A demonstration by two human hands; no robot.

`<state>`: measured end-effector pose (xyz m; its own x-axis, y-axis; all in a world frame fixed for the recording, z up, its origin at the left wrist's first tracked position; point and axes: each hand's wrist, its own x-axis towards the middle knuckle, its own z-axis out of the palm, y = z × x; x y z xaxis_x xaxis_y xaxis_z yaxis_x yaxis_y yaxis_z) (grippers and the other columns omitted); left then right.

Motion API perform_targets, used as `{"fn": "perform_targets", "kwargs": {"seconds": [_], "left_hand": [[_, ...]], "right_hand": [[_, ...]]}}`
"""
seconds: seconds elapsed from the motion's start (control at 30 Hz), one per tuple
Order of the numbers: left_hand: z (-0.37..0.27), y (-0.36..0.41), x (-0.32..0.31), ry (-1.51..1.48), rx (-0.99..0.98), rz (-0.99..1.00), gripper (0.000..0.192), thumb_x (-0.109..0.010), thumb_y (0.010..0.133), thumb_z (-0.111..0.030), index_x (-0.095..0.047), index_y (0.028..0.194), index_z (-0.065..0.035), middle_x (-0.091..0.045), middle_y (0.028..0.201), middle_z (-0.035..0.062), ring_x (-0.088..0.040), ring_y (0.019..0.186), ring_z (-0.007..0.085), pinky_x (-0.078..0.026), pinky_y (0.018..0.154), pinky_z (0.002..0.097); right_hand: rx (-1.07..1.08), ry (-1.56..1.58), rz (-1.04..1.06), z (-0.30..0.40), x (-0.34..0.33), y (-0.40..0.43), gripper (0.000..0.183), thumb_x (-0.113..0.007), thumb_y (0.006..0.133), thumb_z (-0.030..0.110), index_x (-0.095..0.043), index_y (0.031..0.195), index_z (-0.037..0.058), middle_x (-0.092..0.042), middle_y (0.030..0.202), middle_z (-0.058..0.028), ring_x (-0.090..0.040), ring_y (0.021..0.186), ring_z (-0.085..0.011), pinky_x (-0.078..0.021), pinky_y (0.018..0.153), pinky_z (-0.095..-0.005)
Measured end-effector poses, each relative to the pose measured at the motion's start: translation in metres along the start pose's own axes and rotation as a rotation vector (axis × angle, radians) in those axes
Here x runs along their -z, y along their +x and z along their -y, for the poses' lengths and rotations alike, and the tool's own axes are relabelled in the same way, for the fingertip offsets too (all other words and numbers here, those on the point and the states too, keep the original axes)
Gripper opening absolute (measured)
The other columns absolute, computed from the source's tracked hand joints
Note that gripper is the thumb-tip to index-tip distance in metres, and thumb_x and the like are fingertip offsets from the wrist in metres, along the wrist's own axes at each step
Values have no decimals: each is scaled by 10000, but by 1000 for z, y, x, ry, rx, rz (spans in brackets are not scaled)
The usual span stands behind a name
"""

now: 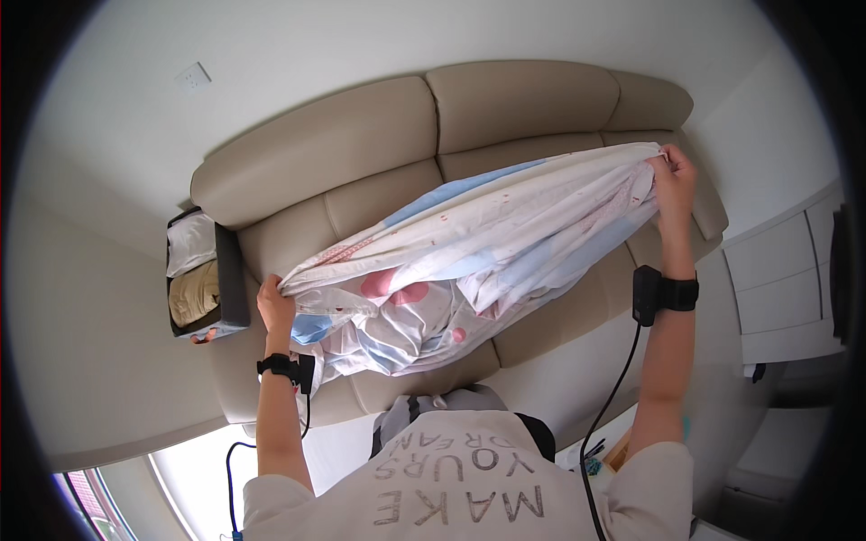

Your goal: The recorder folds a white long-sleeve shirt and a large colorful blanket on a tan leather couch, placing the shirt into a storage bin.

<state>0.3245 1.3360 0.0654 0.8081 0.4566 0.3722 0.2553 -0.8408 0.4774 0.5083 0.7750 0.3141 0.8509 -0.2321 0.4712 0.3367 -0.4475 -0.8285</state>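
A thin fabric cover (487,230), white with pink and pale blue patterns, is stretched between my two hands above a beige leather sofa (379,189). At the left, my left hand (275,306) grips one corner of it. My right hand (674,177) pinches the opposite end, higher up and near the sofa's right arm. The top edge runs taut in a slant between the hands. Below that edge the rest of the cloth sags in crumpled folds, with a large pink spot showing, and lies over the seat cushions.
Against the sofa's left end stands a dark grey fabric storage box (233,291) holding folded white and tan cloth. Black wrist devices (647,295) with cables hang from both forearms. A wall socket (194,76) is at upper left, and white drawers (778,284) stand at right.
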Motion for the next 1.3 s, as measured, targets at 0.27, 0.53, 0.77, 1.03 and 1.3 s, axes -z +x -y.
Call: {"fn": "perform_targets", "kwargs": {"seconds": [0.27,0.53,0.77,1.03,1.3], "left_hand": [[-50,23,-5,-249,63,350,243,-528,708,4,-597,940,-18,-631,841,203,-627,814,331,-478,701,345],[-239,13,-7,-470,-361,604,290,-555,658,16,-539,940,-48,-583,708,167,-578,685,324,-461,634,359],[-249,14,17,-405,-487,443,312,-571,611,75,-539,885,-70,-534,854,111,-563,707,318,-453,589,372],[-258,-1,9,-499,-520,359,269,-633,591,58,-571,824,-61,-526,870,105,-572,740,298,-472,611,360],[-252,0,5,-520,-527,345,250,-675,591,31,-558,806,-23,-532,827,97,-564,709,258,-474,608,333]], "right_hand": [[-299,-90,366,-57,-12,-30,209,-738,688,158,-654,833,31,-618,770,-24,-538,699,-105,-429,647,-243],[340,156,825,-41,-144,-159,404,-768,633,219,-634,984,71,-625,937,-134,-588,806,-277,-462,695,-337],[6,62,745,-44,-145,-154,188,-682,742,152,-559,718,12,-535,606,-52,-487,572,-128,-398,550,-271],[58,141,997,-29,-155,-166,265,-721,715,219,-609,837,12,-609,744,-105,-561,677,-198,-436,644,-299],[-19,87,1090,-32,-154,-171,260,-707,697,208,-606,827,6,-617,751,-138,-588,705,-251,-440,649,-338]]}}
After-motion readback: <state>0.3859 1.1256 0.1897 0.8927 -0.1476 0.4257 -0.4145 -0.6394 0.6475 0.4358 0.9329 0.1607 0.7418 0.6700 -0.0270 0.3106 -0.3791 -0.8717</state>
